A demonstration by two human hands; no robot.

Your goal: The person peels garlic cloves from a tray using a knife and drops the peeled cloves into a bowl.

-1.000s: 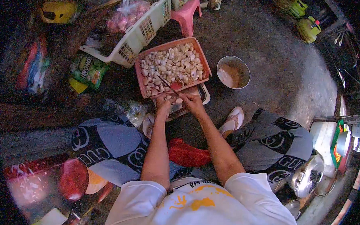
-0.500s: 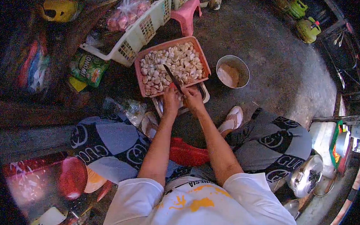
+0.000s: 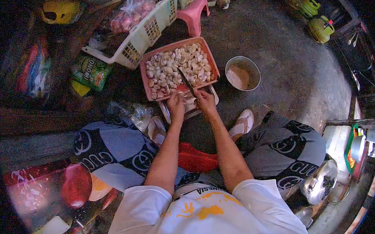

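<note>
My right hand [image 3: 204, 100] grips a dark-bladed knife [image 3: 186, 80], its blade slanting up and to the left over the pink tray [image 3: 146, 82]. That tray is filled with garlic cloves [image 3: 181, 63]. Close by on the left, the fingers of my left hand [image 3: 176, 104] are closed on a small pale piece that looks like a garlic clove [image 3: 180, 93]. Partly covered by the pink tray and my hands, a metal tray [image 3: 215, 100] sits underneath, with pale pieces showing between my hands.
A metal pot [image 3: 259, 74] with pale brown contents stands right of the trays. Behind are a white plastic basket [image 3: 136, 43], a bag of reddish bulbs [image 3: 128, 16] and a pink stool [image 3: 193, 14]. Green gas cylinders [image 3: 321, 29] stand far right; a pot lid [image 3: 324, 180] lies right.
My hands have moved slightly apart, and the knife has shifted a little right and down. More of the pale pieces in the metal tray shows between my hands.
</note>
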